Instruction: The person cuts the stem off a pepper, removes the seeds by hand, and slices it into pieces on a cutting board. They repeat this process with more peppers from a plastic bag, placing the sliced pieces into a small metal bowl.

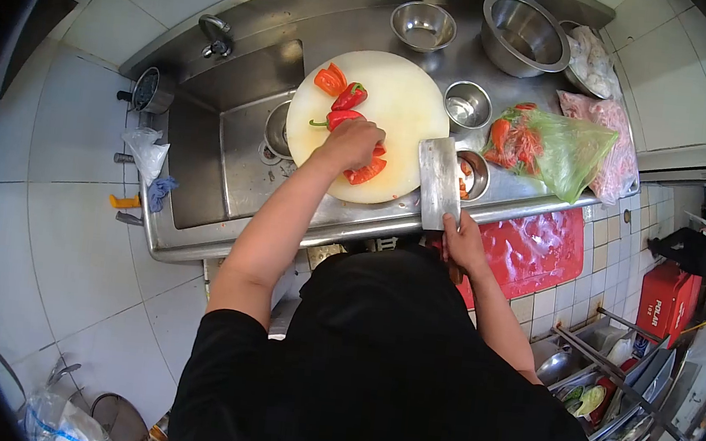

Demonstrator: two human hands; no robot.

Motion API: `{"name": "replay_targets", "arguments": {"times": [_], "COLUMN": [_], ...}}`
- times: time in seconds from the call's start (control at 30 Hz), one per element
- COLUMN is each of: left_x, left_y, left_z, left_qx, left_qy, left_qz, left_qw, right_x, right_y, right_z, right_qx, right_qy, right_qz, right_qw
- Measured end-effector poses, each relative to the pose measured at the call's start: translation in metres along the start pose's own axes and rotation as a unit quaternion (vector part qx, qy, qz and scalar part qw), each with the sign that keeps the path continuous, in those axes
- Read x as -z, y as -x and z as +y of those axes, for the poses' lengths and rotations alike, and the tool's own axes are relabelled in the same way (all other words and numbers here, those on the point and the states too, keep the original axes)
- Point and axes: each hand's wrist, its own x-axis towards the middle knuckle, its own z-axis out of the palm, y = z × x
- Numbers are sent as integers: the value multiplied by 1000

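Observation:
My left hand (353, 146) is over the round white cutting board (412, 90), its fingers closed at a whole red pepper (341, 118) with a green stem; the fingertips are partly hidden. Just above lies another red pepper (350, 97), and cut pepper pieces (330, 80) rest near the board's upper left. More cut pieces (366, 172) lie below my left hand. My right hand (464, 246) grips the handle of a cleaver (439, 182). Its broad blade points away from me, overlapping the board's right edge and a small metal bowl (478, 169) with red scraps.
The board sits on a steel counter beside a sink basin (194, 146). Metal bowls (423, 25) and a deep pot (524, 37) stand behind. To the right are a green plastic bag (577, 148) with red peppers and a bag of pinkish contents (616, 131).

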Motion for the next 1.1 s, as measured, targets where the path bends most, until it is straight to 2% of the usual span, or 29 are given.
{"name": "replay_targets", "arguments": {"times": [0.07,0.1,0.17,0.2,0.27,0.3,0.37,0.4,0.47,0.5,0.57,0.7,0.73,0.77,0.83,0.87,0.9,0.93,0.97,1.03,1.07,1.1], "left_x": [17,24,32,28,14,9,0,0,2,-3,-16,-27,-31,-35,-41,-44,-45,-45,-42,-38,-42,-46], "left_y": [12,21,49,63,91,106,138,157,197,216,257,337,354,371,401,414,427,437,445,455,458,465], "left_z": [-5,-10,-25,-38,-67,-79,-98,-101,-102,-105,-110,-110,-111,-111,-113,-114,-114,-112,-110,-106,-109,-110], "left_qx": [81,80,132,134,164,168,242,246,322,326,326,285,284,283,279,273,265,264,260,262,255,260], "left_qy": [77,77,159,161,272,274,489,491,569,570,664,693,696,697,698,703,706,695,691,666,665,659], "left_qz": [-58,-64,0,-2,141,144,227,232,293,298,359,410,435,459,480,507,533,549,559,601,609,608], "left_qw": [992,992,978,978,938,936,807,803,698,693,569,520,496,473,453,418,383,382,376,356,348,359], "right_x": [-6,-10,-20,-26,-42,-51,-67,-75,-90,-96,-109,-143,-157,-176,-218,-232,-242,-250,-256,-266,-275,-280], "right_y": [2,1,-2,-1,-3,-4,-9,-10,-14,-16,-18,-25,-29,-35,-44,-42,-27,-16,-9,-1,-13,-31], "right_z": [4,7,13,10,-2,-6,-14,-18,-24,-26,-30,-41,-49,-54,-73,-86,-120,-145,-156,-171,-167,-157], "right_qx": [-2,-7,-5,-8,-5,-3,-22,-21,-16,-14,-8,42,33,34,256,263,319,374,383,486,431,434], "right_qy": [31,28,22,23,52,56,48,54,41,34,39,86,69,74,214,218,271,322,325,330,394,399], "right_qz": [-21,-21,-44,-46,-61,-65,-96,-102,-116,-124,-134,-182,-244,-250,-278,-288,-267,-242,-247,-170,-186,-187], "right_qw": [999,999,999,999,997,996,994,993,992,992,990,979,967,965,901,895,868,836,829,791,791,786]}}
